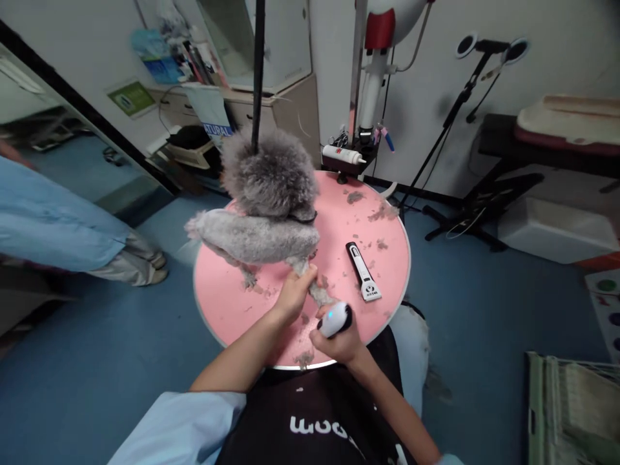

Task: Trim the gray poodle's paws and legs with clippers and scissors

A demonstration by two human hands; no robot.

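I'm at a round pink table (232, 310) in the middle of the frame, its top strewn with loose grey fur clumps (356, 197). Blue floor (484, 310) spreads around it; a cabinet (295, 116) stands at upper centre-left, a black lamp stand (465, 93) at upper right.

I count one dog (256, 236), two clippers, one white bottle (341, 155) lying at the table's far edge, two round heads on the lamp stand, and one other person (62, 213) in blue at the left edge. The fur clumps are too scattered to count.

The dog is on the table, left of centre in the frame. Its body is cropped short and pale grey, with a big round puff of longer, darker fur above; a black strap (258, 77) hangs down in front of that puff.

My left hand (294, 294) is closed around one of its legs. My right hand (346, 342) grips a white-and-black clipper (334, 320) with a blue light, near the end of that leg; I can't tell whether its blade touches. The second clipper (362, 271) lies right of centre.
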